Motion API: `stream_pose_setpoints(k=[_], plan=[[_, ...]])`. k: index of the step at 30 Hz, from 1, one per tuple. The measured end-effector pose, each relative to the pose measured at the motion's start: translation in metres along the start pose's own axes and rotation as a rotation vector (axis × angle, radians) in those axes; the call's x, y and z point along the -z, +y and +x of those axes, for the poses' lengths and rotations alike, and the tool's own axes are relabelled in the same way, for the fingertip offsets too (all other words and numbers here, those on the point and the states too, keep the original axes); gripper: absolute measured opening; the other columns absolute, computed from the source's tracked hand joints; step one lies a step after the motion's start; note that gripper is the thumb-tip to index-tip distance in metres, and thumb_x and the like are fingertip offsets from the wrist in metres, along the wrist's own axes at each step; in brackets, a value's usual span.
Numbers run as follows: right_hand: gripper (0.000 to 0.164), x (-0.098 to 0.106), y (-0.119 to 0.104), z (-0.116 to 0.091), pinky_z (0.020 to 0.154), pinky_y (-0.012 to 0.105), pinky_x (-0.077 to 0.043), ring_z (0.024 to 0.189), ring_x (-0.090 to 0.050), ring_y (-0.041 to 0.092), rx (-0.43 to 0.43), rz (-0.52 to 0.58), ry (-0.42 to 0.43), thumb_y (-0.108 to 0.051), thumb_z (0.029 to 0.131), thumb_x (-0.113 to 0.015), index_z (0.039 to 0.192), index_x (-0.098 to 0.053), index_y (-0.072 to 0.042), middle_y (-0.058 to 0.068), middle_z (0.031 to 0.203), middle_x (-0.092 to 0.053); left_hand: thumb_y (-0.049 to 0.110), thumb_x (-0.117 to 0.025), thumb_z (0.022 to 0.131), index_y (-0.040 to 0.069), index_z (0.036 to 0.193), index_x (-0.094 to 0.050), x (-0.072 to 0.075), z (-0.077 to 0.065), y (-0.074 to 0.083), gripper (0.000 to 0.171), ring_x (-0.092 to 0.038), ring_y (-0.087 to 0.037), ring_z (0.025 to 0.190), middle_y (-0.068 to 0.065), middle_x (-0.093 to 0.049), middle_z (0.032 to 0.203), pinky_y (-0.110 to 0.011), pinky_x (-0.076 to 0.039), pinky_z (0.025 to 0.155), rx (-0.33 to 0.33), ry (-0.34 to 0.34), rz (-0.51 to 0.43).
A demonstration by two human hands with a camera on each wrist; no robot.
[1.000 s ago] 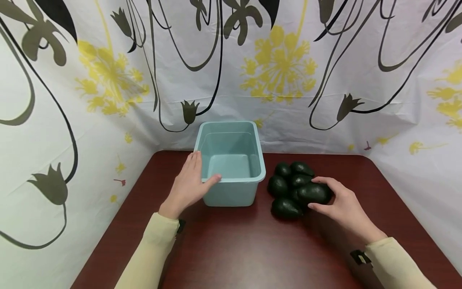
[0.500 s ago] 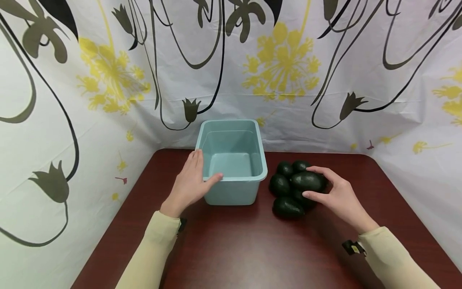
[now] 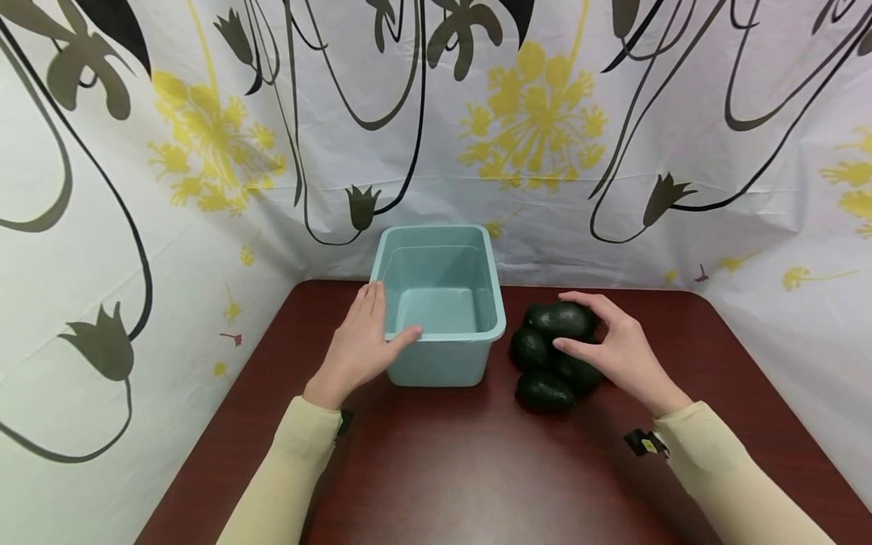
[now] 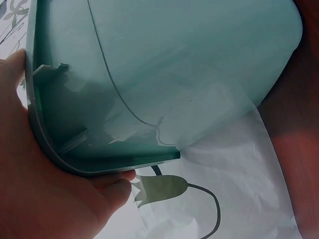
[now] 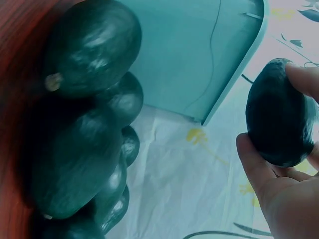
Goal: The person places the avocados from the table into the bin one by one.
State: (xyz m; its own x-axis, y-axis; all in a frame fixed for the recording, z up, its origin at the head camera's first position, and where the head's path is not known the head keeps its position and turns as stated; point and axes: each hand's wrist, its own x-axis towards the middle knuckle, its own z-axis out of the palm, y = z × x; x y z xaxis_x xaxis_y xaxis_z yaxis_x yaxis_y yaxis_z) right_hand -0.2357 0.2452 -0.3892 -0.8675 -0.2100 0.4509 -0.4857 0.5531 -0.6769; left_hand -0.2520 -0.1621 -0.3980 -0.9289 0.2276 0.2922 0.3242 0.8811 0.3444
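Observation:
My right hand grips a dark green avocado between thumb and fingers, above a group of other avocados. The right wrist view shows this held avocado lifted apart from the others. At the near left corner of a light blue plastic bin, my left hand rests against the rim, fingers extended and thumb along the near edge. From the left wrist view, the hand touches the outside of the bin's rim. No avocado shows inside the bin.
Bin and avocados stand on a dark reddish-brown table, the avocados just right of the bin. A white cloth with yellow and grey floral print hangs behind the table and along its sides.
My right hand has lifted the avocado off the group's right side and carried it leftward and away from me, over the far avocados. The left hand keeps its place on the bin.

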Motion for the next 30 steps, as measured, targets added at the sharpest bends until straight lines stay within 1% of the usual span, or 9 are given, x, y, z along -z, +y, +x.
stream_pose_setpoints(k=[4,7,11,18,23,30], plan=[[0.066,-0.002,-0.022,0.004,0.079,0.018,-0.051,0.103,-0.06,0.011,0.017,0.021,-0.017,-0.018,0.082,-0.087,0.14,-0.058,-0.029,-0.007,0.129,-0.059,0.085,-0.035,0.087,-0.002,0.16,-0.011,0.0,0.0,0.0,0.116,-0.007,-0.029,0.153,-0.018,-0.013,0.166,-0.05,-0.031,0.114,-0.006,0.001,0.003],[0.065,-0.002,-0.035,0.008,0.079,0.02,-0.053,0.102,-0.061,0.012,0.015,0.026,-0.031,-0.018,0.083,-0.085,0.14,-0.057,-0.028,-0.005,0.128,-0.059,0.085,-0.035,0.087,-0.002,0.159,-0.012,0.001,0.0,0.0,0.116,-0.008,-0.03,0.153,-0.018,-0.013,0.166,-0.05,-0.032,0.114,-0.009,0.002,0.003],[0.064,-0.004,-0.043,0.013,0.078,0.024,-0.054,0.101,-0.062,0.013,0.012,0.028,-0.027,-0.018,0.083,-0.085,0.14,-0.057,-0.028,-0.005,0.128,-0.059,0.085,-0.034,0.087,-0.002,0.16,-0.012,0.001,0.0,0.0,0.115,-0.008,-0.029,0.153,-0.018,-0.013,0.166,-0.05,-0.032,0.114,-0.007,0.002,0.0],[0.064,-0.009,-0.052,0.023,0.084,0.026,-0.055,0.106,-0.063,0.013,0.003,0.069,-0.032,-0.02,0.083,-0.085,0.14,-0.057,-0.025,-0.001,0.135,-0.058,0.086,-0.034,0.087,-0.002,0.159,-0.012,0.001,0.0,0.001,0.116,-0.008,-0.029,0.153,-0.017,-0.014,0.166,-0.05,-0.031,0.114,-0.005,0.004,-0.001],[0.064,-0.015,-0.05,0.03,0.078,0.024,-0.054,0.096,-0.065,0.012,-0.004,0.06,-0.033,-0.026,0.083,-0.086,0.14,-0.057,-0.029,-0.005,0.134,-0.059,0.086,-0.035,0.087,-0.001,0.16,-0.012,0.002,-0.001,0.001,0.116,-0.008,-0.028,0.153,-0.017,-0.014,0.166,-0.051,-0.033,0.113,0.003,0.001,-0.003],[0.066,-0.031,-0.027,0.044,0.077,0.027,-0.053,0.093,-0.064,0.009,0.011,0.081,-0.04,-0.038,0.081,-0.085,0.139,-0.054,-0.044,-0.016,0.137,-0.055,0.086,-0.034,0.087,-0.001,0.16,-0.012,0.002,-0.001,0.001,0.116,-0.009,-0.027,0.153,-0.016,-0.014,0.166,-0.052,-0.037,0.11,0.002,0.002,0.0]])
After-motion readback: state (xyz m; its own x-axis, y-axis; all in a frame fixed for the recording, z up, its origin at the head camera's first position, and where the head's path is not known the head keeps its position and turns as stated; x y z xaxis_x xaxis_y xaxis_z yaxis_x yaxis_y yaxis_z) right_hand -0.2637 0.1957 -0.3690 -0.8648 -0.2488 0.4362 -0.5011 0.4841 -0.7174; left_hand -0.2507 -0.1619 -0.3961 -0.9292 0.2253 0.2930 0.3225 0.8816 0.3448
